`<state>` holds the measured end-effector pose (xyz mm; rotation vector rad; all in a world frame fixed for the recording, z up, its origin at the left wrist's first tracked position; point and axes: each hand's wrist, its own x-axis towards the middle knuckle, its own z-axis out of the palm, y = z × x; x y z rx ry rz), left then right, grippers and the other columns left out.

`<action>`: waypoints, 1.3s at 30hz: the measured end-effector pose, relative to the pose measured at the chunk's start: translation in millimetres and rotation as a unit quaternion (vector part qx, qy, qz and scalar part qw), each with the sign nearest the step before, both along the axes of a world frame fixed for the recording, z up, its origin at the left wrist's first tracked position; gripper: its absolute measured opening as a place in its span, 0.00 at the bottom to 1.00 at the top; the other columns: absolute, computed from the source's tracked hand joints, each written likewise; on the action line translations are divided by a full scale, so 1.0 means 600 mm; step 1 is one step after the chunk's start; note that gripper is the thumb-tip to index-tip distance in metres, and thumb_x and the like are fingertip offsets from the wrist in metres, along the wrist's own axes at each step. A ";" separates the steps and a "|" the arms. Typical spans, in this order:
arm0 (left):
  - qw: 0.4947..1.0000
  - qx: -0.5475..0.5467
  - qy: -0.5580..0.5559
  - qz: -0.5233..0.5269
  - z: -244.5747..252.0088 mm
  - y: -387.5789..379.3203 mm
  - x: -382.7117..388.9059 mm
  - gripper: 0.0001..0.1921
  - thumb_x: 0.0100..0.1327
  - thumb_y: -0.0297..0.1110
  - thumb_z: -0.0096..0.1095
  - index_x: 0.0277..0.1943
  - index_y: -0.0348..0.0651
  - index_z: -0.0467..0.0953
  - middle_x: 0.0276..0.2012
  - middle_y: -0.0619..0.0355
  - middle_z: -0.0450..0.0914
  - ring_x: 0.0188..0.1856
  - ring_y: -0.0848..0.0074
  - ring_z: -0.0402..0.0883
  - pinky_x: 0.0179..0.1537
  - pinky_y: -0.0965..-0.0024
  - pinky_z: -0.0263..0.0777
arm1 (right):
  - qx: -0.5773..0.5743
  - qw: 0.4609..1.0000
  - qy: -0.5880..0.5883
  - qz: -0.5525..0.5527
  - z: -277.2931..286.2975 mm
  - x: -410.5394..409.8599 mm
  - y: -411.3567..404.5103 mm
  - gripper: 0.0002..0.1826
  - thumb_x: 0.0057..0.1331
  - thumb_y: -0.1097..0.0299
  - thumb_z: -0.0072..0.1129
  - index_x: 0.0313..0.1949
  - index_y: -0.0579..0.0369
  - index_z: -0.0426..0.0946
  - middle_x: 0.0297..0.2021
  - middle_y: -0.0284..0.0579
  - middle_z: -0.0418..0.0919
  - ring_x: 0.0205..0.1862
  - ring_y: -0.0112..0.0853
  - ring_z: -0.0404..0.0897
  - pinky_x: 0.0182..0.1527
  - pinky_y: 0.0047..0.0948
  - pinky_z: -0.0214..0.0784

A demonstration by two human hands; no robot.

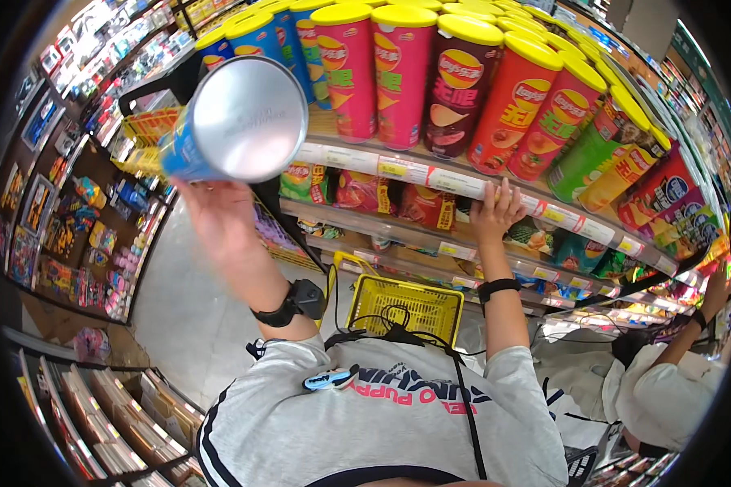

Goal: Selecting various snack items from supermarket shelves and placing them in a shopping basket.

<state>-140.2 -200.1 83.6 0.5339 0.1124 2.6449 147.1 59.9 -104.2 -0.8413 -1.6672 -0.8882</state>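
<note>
My left hand (219,213) is raised at the left and grips a blue chip canister (250,119). The canister is tipped so that its round silver metal base faces me; most of its blue side is hidden. My right hand (498,210) rests with fingers apart on the label strip (454,181) along the shelf edge, holding nothing. Just behind that edge stand pink canisters (402,85), a dark maroon canister (461,91) and a red canister (512,109), upright with yellow lids. Blue canisters (253,39) stand farther left.
A yellow shopping basket (405,304) is below, between my arms. Lower shelves hold chip bags (426,207). Another person's arm (700,304) reaches toward the shelving at right. Toy racks (79,231) stand at left across the tiled floor (189,304). Black cables (390,319) cross near my chest.
</note>
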 end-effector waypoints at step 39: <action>0.782 -0.293 0.375 0.402 0.104 0.177 -0.036 0.36 0.45 0.21 0.71 0.58 0.44 0.61 0.52 0.52 0.69 0.45 0.74 0.72 0.40 0.73 0.73 | -0.038 0.999 0.000 0.011 -0.010 0.002 0.001 0.30 0.50 0.60 0.56 0.56 0.34 0.66 0.60 0.38 0.60 0.64 0.42 0.54 0.66 0.48 0.26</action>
